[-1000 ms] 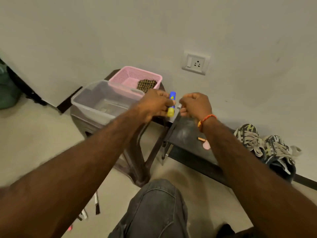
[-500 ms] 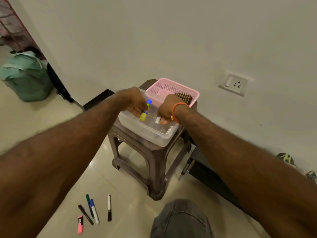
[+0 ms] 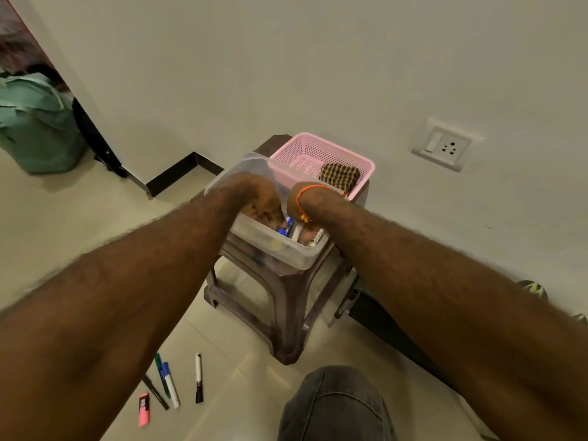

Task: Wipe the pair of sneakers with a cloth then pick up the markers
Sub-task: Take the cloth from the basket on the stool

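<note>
Both my hands reach down into a clear plastic tub (image 3: 280, 254) on a brown stool (image 3: 288, 316). My left hand (image 3: 259, 200) curls over a blue and yellow marker (image 3: 285, 228) inside the tub. My right hand (image 3: 306, 238), bent behind its wrist with an orange thread, closes around a white marker (image 3: 297, 232). Several markers lie on the floor at lower left: a pink highlighter (image 3: 143, 409), a blue-capped one (image 3: 170, 385), a white and black one (image 3: 199, 378). The checked cloth (image 3: 339, 176) lies in a pink basket (image 3: 318, 140). A sneaker (image 3: 534, 287) shows at the right edge.
A low black bench (image 3: 381, 323) stands right of the stool along the wall. A green bag (image 3: 38, 128) sits in the doorway at far left. A wall socket (image 3: 442, 144) is above the bench. My knee (image 3: 334, 405) is at the bottom centre.
My view swung left from the bench to the stool. Both hands carried their markers over the tub and have lowered into it.
</note>
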